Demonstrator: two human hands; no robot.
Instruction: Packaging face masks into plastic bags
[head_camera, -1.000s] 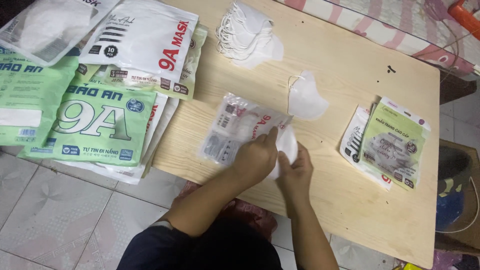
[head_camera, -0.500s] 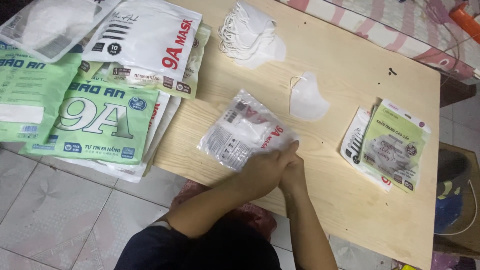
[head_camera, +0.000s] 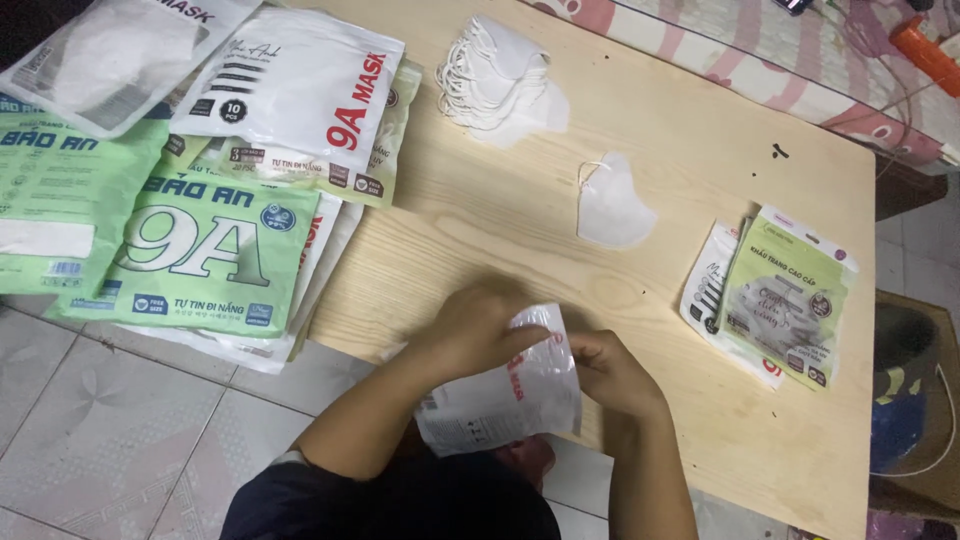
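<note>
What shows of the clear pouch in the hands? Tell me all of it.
The pouch is a flat packet of glossy clear plastic, white inside, with red lettering and a small dark printed patch. It is held tilted at the near edge of the wooden table, partly past it. The left hand grips its top left; the right hand pinches its right edge.

A clear plastic mask packet (head_camera: 505, 395) with red print, held tilted over the near edge of the wooden table (head_camera: 700, 130).
</note>
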